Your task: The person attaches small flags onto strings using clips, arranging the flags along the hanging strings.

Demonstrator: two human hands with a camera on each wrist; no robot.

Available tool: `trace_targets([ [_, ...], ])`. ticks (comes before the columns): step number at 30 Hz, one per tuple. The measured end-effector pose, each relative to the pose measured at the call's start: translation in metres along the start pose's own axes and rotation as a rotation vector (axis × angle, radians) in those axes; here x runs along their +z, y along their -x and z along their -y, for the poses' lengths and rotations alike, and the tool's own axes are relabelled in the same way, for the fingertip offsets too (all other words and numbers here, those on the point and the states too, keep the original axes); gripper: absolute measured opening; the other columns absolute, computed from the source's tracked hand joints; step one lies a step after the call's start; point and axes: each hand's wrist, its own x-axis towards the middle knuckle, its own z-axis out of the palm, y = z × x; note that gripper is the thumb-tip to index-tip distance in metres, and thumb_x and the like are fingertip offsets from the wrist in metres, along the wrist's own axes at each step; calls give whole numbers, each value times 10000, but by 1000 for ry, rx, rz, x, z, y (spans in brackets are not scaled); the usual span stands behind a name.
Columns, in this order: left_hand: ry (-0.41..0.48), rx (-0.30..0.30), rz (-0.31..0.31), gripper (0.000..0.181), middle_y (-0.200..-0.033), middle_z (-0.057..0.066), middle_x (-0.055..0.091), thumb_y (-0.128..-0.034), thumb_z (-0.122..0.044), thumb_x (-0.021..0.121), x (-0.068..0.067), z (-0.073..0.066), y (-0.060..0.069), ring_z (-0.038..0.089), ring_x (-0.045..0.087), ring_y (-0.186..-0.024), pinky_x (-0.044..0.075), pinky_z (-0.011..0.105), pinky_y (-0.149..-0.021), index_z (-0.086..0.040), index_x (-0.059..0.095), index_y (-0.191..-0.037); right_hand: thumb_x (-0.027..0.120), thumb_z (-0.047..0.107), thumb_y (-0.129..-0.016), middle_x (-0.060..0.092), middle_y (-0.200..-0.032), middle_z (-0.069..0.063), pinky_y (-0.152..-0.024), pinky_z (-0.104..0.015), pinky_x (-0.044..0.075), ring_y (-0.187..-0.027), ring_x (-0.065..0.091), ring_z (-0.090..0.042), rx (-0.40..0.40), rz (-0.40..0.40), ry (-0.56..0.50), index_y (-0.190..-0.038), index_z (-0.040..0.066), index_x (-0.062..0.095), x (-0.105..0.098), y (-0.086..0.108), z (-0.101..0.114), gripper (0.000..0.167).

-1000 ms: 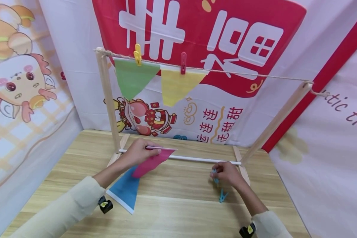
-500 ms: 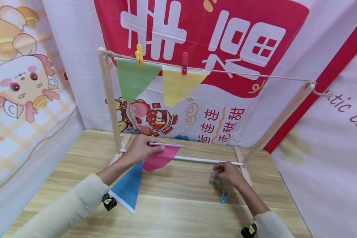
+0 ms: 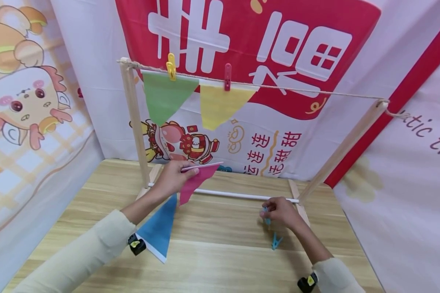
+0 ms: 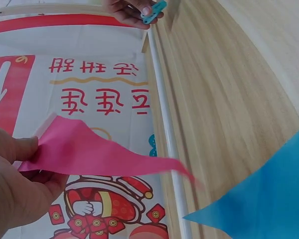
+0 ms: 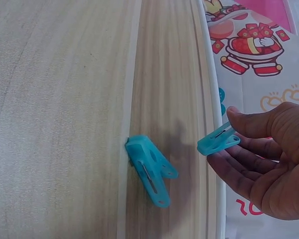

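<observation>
My left hand (image 3: pixel 173 178) pinches a pink pennant (image 3: pixel 199 179) by its white top edge, and the cloth hangs down in the air over the table's back part. Below it, a blue pennant (image 3: pixel 159 228) lies on the table. The right hand (image 3: pixel 281 212) holds a light-blue clothespin (image 5: pixel 218 142) between thumb and fingers, just above the tabletop. A second light-blue clothespin (image 5: pixel 148 169) lies on the wood beside that hand. On the string (image 3: pixel 297 89) hang a green pennant (image 3: pixel 168 95) under a yellow clothespin (image 3: pixel 171 67) and a yellow pennant (image 3: pixel 221 103) under a red clothespin (image 3: pixel 227 77).
Two wooden posts, left (image 3: pixel 135 122) and right (image 3: pixel 346 148), carry the string. A white rod (image 3: pixel 238 195) joins them low down, near the table (image 3: pixel 234 264). A printed cloth backdrop (image 3: pixel 220 142) stands close behind.
The left hand has lifted the pink pennant up off the blue one and toward the backdrop. My right hand stays almost where it was, with its clothespin.
</observation>
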Motion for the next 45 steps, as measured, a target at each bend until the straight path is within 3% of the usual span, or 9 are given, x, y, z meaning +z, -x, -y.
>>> trace_targets([
  [8,10,23,-43,243,-1152,156,841,-1079,-269,803,-1,-12,-4,290,824,-971,719,428,-844,-60,805,-1203,891,153,-966,831,-996,-112,-793,-301,611,-920,758,-183,-18,-15,6,-1189,-56,809,-8,-2,3,316],
  [14,49,59,-81,241,-1084,132,857,-1035,-291,862,-1,-18,-5,259,804,-899,663,318,-751,-83,861,-1156,866,141,-982,836,-1030,-136,-794,-297,620,-942,769,-204,-45,-45,2,-1213,-61,803,-18,-6,8,313],
  [18,67,79,-98,240,-1096,119,862,-1020,-290,879,-2,-20,-5,246,782,-917,631,309,-753,-97,886,-1163,853,153,-1002,841,-1036,-128,-788,-294,624,-939,774,-200,-44,-67,10,-1232,-51,801,-25,-9,13,312],
  [24,84,60,-67,257,-1146,131,865,-1062,-248,826,-3,-25,-6,279,810,-989,661,339,-837,-91,861,-1262,857,165,-1004,843,-1079,-163,-824,-324,641,-976,788,-238,-57,-99,9,-1243,-31,803,-37,-15,23,314],
  [32,94,45,-10,261,-1136,123,871,-1070,-268,817,-9,-36,-12,276,817,-981,642,305,-815,-107,862,-1270,834,198,-1030,833,-1154,-205,-873,-386,659,-1028,790,-296,-53,-122,15,-1294,-25,780,-56,-17,42,350],
  [45,117,91,-44,233,-1075,133,863,-1065,-251,824,-17,-37,-27,208,781,-880,620,253,-724,-96,867,-1234,810,225,-1060,829,-1155,-195,-879,-377,640,-1030,780,-290,-71,-164,55,-1315,-14,777,-83,-18,72,352],
])
